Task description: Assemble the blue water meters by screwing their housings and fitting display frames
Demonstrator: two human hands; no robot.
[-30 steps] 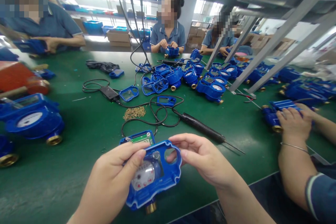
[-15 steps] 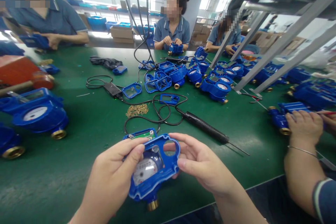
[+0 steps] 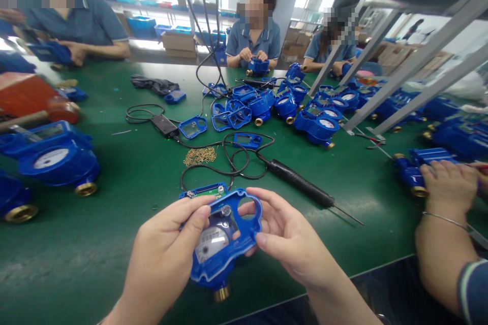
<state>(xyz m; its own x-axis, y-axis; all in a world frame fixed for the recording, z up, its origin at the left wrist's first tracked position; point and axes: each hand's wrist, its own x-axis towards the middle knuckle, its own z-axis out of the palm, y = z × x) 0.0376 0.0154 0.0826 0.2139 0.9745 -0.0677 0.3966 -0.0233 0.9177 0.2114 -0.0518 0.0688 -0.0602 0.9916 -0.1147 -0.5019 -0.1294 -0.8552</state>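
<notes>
My left hand (image 3: 168, 249) grips the left side of a blue plastic cover frame (image 3: 244, 244), thumb on top. The right edge, by the round hole, is pinched in my right hand (image 3: 292, 236). Behind and below the cover stands a blue water meter (image 3: 213, 241); its dial shows through the cover's window, and a brass fitting (image 3: 222, 292) sticks out at the bottom. A green circuit board (image 3: 208, 193) shows in the meter's open housing beyond my fingers. Whether the cover touches the meter I cannot tell.
A black electric screwdriver (image 3: 301, 183) with its cable lies beyond my right hand, near a pile of brass screws (image 3: 200, 155). Several meters (image 3: 320, 124) and loose covers (image 3: 192, 127) fill the middle. A co-worker's hand (image 3: 448, 183) holds a meter at right; other people sit across.
The cover has tilted slightly and shifted a little in my hands, both still gripping it. The view has moved slightly.
</notes>
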